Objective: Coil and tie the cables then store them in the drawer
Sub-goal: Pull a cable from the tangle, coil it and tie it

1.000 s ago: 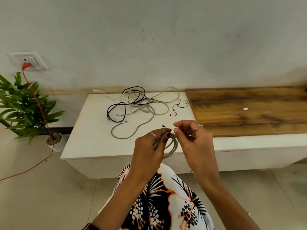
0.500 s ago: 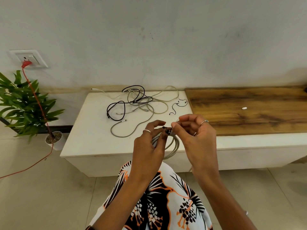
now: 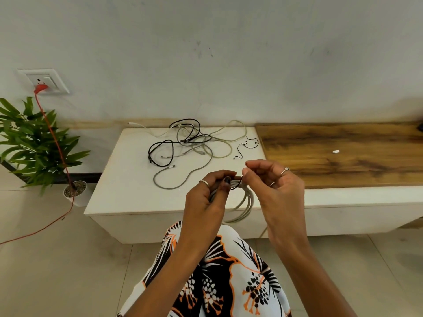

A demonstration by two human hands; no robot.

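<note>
A coiled grey cable (image 3: 243, 203) is gripped by the left hand (image 3: 207, 197) at the cabinet's (image 3: 128, 197) front edge while a black tie (image 3: 238, 183) is pinched by the right hand (image 3: 272, 186); twisting seems needed next.

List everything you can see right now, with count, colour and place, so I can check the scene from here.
coiled cable: one, grey, held above the cabinet's front edge
tie: one, thin, black, around the coil's top
loose cables: a tangle, black and grey-white, exact count unclear, on the white cabinet top
spare ties: thin, black, right of the tangle, count unclear
white cabinet: one, against the wall
wooden top: one, brown, right of the white top
small white piece: one, on the wooden top
plant: one, green, white pot, on the floor at left
wall socket: one, white, red plug and cord
left hand: grips the coil
right hand: pinches the tie
</note>
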